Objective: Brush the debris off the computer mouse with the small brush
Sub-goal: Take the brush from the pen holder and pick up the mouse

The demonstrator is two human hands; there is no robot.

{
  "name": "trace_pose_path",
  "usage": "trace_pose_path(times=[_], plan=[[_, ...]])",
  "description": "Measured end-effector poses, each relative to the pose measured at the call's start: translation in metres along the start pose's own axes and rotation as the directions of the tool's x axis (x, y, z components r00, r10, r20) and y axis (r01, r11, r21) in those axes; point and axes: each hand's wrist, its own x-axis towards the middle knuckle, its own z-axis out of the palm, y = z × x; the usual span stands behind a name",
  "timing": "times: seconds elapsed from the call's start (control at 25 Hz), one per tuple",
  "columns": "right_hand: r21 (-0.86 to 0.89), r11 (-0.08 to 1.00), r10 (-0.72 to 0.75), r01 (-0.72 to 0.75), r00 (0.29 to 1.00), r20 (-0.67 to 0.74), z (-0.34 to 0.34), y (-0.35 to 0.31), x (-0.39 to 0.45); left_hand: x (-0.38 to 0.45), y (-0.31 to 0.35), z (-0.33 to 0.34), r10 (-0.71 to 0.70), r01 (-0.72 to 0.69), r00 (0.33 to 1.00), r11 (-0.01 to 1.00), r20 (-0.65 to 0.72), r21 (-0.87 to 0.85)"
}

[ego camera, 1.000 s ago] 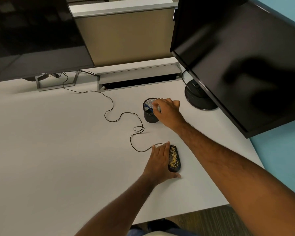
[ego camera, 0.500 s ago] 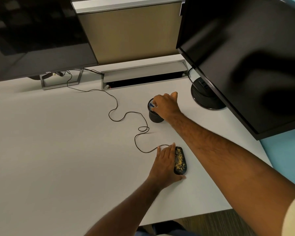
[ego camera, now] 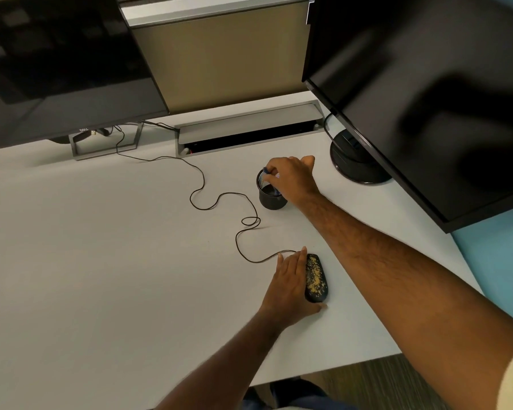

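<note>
A black wired mouse lies on the white desk, its top speckled with yellow debris. My left hand rests against the mouse's left side, with the thumb curled behind its near end. A black mesh cup stands further back. My right hand reaches over the cup's rim, and its fingertips pinch the blue handle of the small brush, which still sits inside the cup. Most of the brush is hidden by the fingers and the cup.
The mouse cable snakes from the mouse back to the left monitor's stand. A big dark monitor overhangs the right side, its round base just right of the cup. A grey cable tray sits at the back.
My right hand came down onto the cup and closed its fingertips on the blue brush handle. The left hand stays at the mouse. The view has shifted a little.
</note>
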Motion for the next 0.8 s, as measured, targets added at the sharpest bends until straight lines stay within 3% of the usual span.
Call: trace_pose_path(times=[0.32,0.6,0.8], plan=[[0.434,0.899,0.2,-0.059,0.937,-0.287,-0.071,-0.014,-0.034,-0.007,0.009,-0.017,0.1,-0.1,0.995,0.995,-0.029,0.006],[0.59,0.805,0.353,-0.07,0.855,-0.38,-0.124,-0.002,-0.114,-0.024,0.023,-0.031,0.219,-0.214,0.973,0.975,-0.071,0.065],[0.607,0.775,0.515,-0.175,0.731,-0.447,-0.138,0.008,-0.197,-0.04,0.031,-0.035,0.266,-0.265,0.963,0.963,-0.044,0.042]])
